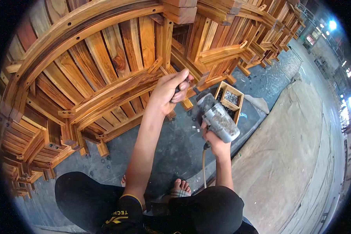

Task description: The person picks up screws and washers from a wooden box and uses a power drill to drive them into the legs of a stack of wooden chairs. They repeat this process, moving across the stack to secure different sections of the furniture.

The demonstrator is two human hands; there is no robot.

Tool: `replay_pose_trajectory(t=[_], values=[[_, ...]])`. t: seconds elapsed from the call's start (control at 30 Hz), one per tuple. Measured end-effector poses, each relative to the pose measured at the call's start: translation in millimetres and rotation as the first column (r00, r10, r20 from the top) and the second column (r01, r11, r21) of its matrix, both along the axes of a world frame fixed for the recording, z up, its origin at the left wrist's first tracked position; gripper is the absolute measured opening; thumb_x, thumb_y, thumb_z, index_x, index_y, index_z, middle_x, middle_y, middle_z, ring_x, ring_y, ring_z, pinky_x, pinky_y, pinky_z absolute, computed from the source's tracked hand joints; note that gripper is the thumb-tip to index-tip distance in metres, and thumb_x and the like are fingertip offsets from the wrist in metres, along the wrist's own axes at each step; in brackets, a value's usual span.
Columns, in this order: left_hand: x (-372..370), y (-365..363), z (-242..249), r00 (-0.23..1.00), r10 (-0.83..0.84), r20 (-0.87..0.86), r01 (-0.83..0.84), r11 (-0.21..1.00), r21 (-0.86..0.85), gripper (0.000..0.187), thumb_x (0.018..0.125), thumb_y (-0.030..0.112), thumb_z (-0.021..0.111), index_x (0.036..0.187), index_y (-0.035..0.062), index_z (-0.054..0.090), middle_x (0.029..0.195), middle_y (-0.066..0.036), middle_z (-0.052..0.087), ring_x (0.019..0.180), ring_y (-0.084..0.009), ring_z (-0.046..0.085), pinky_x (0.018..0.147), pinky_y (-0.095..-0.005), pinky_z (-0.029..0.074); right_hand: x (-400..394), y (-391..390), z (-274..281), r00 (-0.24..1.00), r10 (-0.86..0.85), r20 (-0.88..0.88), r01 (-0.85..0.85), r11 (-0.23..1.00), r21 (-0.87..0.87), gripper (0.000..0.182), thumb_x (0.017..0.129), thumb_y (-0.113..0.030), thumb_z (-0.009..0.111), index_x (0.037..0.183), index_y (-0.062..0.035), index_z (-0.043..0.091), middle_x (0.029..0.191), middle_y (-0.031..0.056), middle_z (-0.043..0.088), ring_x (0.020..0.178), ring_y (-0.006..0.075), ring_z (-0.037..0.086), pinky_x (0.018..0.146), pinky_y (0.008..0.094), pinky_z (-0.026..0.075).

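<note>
1. Left hand (171,89) is clenched around a small dark tool part against the slatted wooden chair frame (105,78).
2. Right hand (214,140) grasps a grey pneumatic driver (216,117), centre.
3. Wooden fastener box (230,99) lies just beyond.
4. Shirt (123,216) lettering reads "TECH".

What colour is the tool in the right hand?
The power tool is dull grey metal, scuffed with darker patches, seen best in the head view.

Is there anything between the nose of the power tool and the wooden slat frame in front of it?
Yes. The left hand is closed on a small dark part right at the tool's nose, against the wooden frame. The right hand grips the tool.
</note>
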State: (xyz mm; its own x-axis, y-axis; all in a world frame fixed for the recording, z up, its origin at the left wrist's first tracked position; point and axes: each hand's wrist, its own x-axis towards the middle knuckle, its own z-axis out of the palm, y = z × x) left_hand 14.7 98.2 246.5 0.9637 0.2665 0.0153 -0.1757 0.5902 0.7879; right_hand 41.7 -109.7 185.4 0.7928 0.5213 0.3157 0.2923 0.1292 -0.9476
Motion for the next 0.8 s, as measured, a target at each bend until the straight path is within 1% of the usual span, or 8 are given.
replay_pose_trajectory(t=[0.1,0.17,0.23,0.3,0.33,0.5,0.63,0.8], values=[[14.9,-0.5,25.0,0.999,0.011,0.04,-0.012,1.0,0.018,0.03,0.095,0.03,0.052,0.095,0.0003,0.054,0.06,0.006,0.04,0.039,-0.0019,0.032,0.035,-0.0166,0.025,11.1,9.0,23.2,0.999,-0.025,0.034,0.024,0.999,0.039,0.028,0.064,0.008,0.047,0.088,0.0006,0.058,0.077,0.0036,0.056,0.059,0.0108,0.049,0.049,0.0231,0.036],[21.9,-2.0,40.8,0.989,0.076,0.13,-0.077,0.997,-0.005,0.033,0.095,0.031,0.051,0.101,-0.0016,0.055,0.06,0.006,0.04,0.04,-0.0021,0.032,0.036,-0.0172,0.025,21.3,12.0,39.1,0.975,-0.092,0.203,0.099,0.995,-0.027,0.025,0.069,0.001,0.059,0.092,-0.0026,0.066,0.089,0.0067,0.068,0.083,0.018,0.064,0.074,0.0296,0.048],[28.9,0.1,48.8,0.977,0.08,0.196,-0.078,0.997,-0.022,0.035,0.096,0.029,0.048,0.109,-0.0035,0.054,0.06,0.006,0.04,0.041,-0.0029,0.032,0.036,-0.0183,0.025,29.8,20.3,56.5,0.975,-0.067,0.212,0.071,0.997,-0.013,0.025,0.068,0.001,0.058,0.092,-0.0013,0.066,0.088,0.0066,0.068,0.084,0.0161,0.064,0.076,0.0288,0.048],[35.0,1.9,59.5,0.937,0.084,0.339,-0.061,0.995,-0.078,0.035,0.098,0.026,0.044,0.113,-0.0042,0.052,0.061,0.006,0.039,0.041,-0.0041,0.032,0.036,-0.0193,0.025,33.7,29.5,69.6,0.954,-0.085,0.287,0.084,0.996,0.015,0.027,0.065,0.008,0.048,0.09,0.0007,0.058,0.073,0.0028,0.055,0.055,0.0097,0.047,0.05,0.0228,0.037],[37.3,3.5,64.1,0.919,0.086,0.386,-0.035,0.99,-0.137,0.029,0.097,0.022,0.044,0.104,-0.0035,0.055,0.061,0.004,0.041,0.041,-0.0062,0.034,0.036,-0.02,0.026,40.0,33.3,69.9,0.954,-0.085,0.287,0.085,0.996,0.015,0.027,0.065,0.008,0.048,0.09,0.0007,0.058,0.073,0.0028,0.055,0.055,0.0097,0.047,0.05,0.0228,0.037],[50.1,9.2,77.2,0.881,0.056,0.47,0.029,0.985,-0.172,0.026,0.095,0.019,0.046,0.108,-0.0022,0.054,0.061,0.003,0.041,0.041,-0.0078,0.035,0.037,-0.0212,0.026,57.4,48.4,81.6,0.981,-0.02,0.195,-0.018,0.982,0.191,0.039,0.065,0.01,0.047,0.102,0.0024,0.054,0.082,0.0075,0.056,0.058,0.0133,0.049,0.05,0.0251,0.04],[54.8,12.2,81.9,0.862,0.037,0.505,0.082,0.974,-0.211,0.025,0.094,0.017,0.045,0.108,-0.0018,0.054,0.061,0.003,0.041,0.041,-0.0086,0.034,0.037,-0.022,0.025,52.8,52.0,98.1,0.995,-0.018,0.1,-0.005,0.973,0.229,0.025,0.065,0.006,0.052,0.086,0.0014,0.062,0.076,0.0019,0.061,0.064,0.0094,0.054,0.056,0.0239,0.042],[55.1,14.6,81.3,0.868,0.036,0.496,0.068,0.979,-0.19,0.03,0.096,0.019,0.043,0.118,-0.0011,0.049,0.06,0.006,0.04,0.041,-0.0064,0.033,0.035,-0.0202,0.028,51.1,56.0,104.3,0.993,-0.023,0.118,-0.006,0.97,0.241,0.024,0.065,0.006,0.052,0.087,0.0017,0.062,0.077,0.0017,0.061,0.064,0.0092,0.054,0.056,0.0233,0.042]])
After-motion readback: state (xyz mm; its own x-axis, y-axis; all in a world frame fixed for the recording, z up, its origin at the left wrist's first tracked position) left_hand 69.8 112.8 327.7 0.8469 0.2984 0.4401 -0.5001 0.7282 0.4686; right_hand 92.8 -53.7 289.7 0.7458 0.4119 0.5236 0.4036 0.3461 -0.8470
